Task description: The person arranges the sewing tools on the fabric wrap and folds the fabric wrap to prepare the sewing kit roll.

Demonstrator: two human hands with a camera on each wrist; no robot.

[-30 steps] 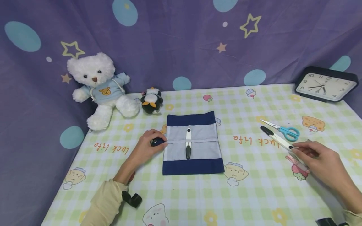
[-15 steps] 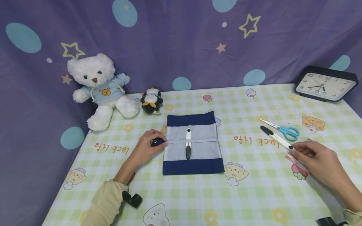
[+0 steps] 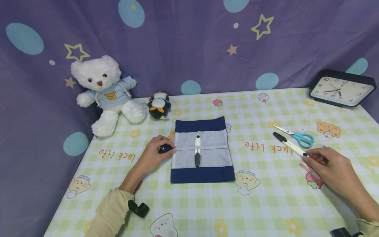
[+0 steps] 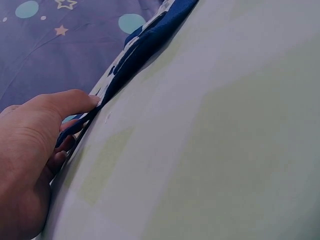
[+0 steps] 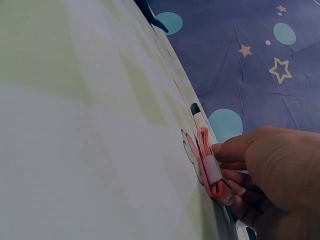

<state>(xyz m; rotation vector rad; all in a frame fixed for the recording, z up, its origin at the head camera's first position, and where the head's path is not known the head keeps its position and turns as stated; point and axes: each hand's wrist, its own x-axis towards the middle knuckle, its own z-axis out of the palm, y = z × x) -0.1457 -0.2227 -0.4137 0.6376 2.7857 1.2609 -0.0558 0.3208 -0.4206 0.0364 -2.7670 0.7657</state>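
A navy and pale grey fabric pouch [image 3: 183, 158] lies opened flat on the table, with a white tool with a black tip [image 3: 197, 141] on it. At its left edge, my left hand [image 3: 154, 153] pinches the cloth between thumb and fingers, next to a navy tab with a metal snap [image 3: 164, 148]. My right hand [image 3: 334, 169] pinches the near end of a second white tool with a black tip [image 3: 291, 144]. Close under that hand is a banded, folded pink tape measure [image 5: 204, 142]. Blue-handled scissors [image 3: 302, 140] lie just beyond the second tool.
A white teddy bear [image 3: 103, 89] and a small penguin plush [image 3: 159, 105] sit at the back left. A black-framed clock [image 3: 341, 89] stands at the back right. The checked tablecloth [image 3: 201, 207] covers the table, and a purple curtain [image 3: 165, 49] hangs behind.
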